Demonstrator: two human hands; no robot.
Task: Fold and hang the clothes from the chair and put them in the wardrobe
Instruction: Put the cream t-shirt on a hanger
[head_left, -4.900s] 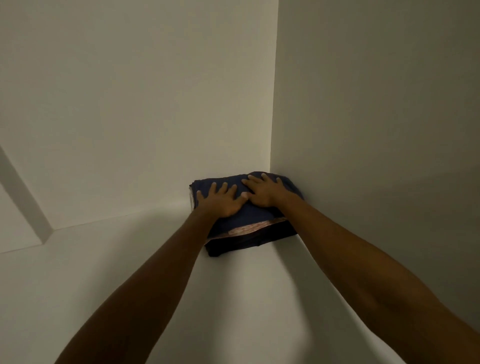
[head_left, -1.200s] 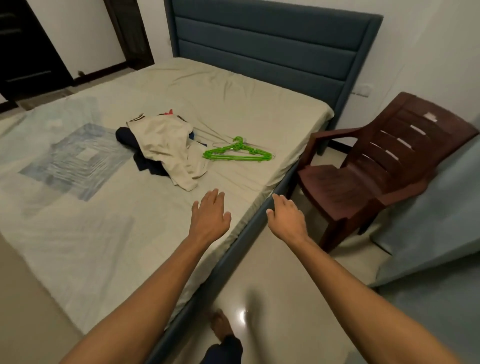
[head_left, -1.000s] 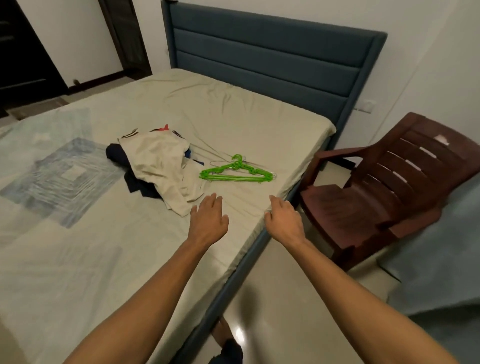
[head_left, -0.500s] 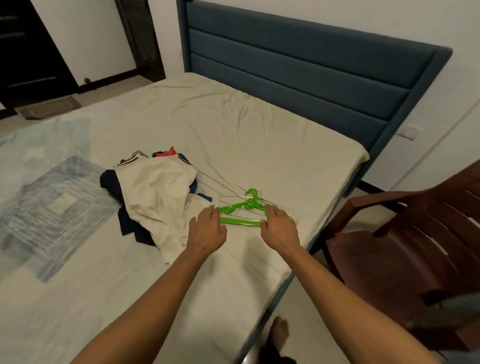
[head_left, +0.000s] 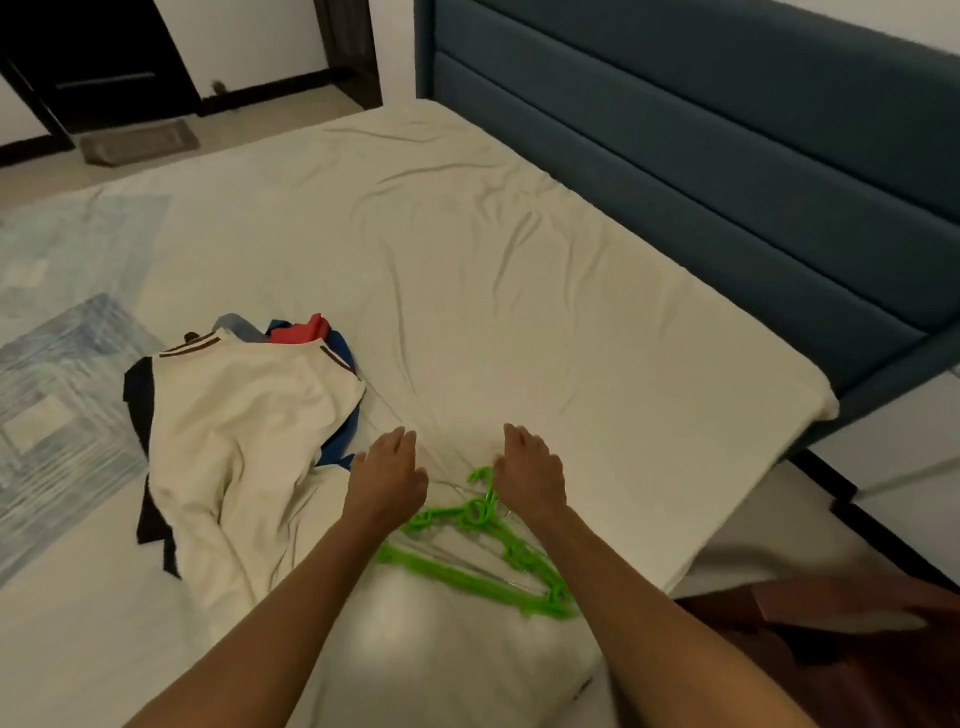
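Green hangers lie by the bed's near edge, right under my forearms. My left hand hovers flat, fingers loose, holding nothing. My right hand is over the hanger hook; whether it grips, I can't tell. Left of them sits the clothes pile, cream shirt on top. Chair at the right corner.

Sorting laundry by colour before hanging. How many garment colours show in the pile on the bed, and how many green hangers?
Cream garment: 1
Red garment: 1
Blue garment: 1
Dark garment: 1
Green hangers: at least 1; they overlap, so the exact count cannot be told
Total: at least 5
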